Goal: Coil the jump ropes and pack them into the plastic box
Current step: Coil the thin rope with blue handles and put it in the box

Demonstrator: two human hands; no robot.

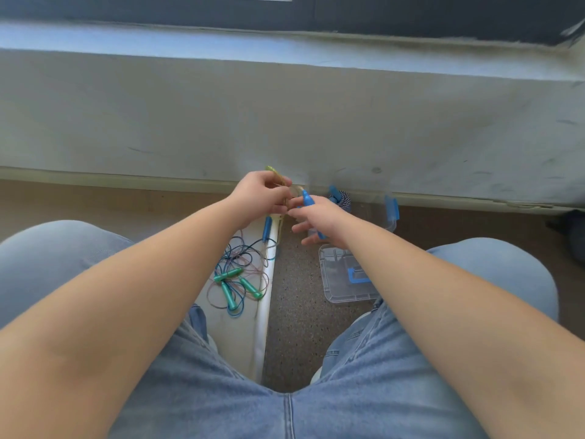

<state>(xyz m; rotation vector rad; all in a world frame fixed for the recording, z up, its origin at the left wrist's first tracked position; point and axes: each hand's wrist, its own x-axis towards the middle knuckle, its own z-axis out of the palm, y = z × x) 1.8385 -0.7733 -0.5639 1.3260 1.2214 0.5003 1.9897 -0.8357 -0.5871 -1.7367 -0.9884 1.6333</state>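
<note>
My left hand [261,193] grips a bunched yellow-green rope [274,173] in front of the wall. Right beside it, my right hand [318,221] holds a blue handle [307,198] that sticks up between thumb and fingers. A second blue handle [267,229] hangs below my hands. On the white board [234,331] lies a loose tangle of blue and pink rope [240,274] with green handles [228,293]. The clear plastic box [389,217] with blue latches stands by the wall, partly hidden by my right hand; a coiled rope [343,199] sits in it.
The clear box lid [343,280] with a blue clip lies on the speckled floor [294,312] under my right forearm. My knees in blue jeans [285,413] frame both sides. The pale wall [285,122] and its ledge rise directly ahead.
</note>
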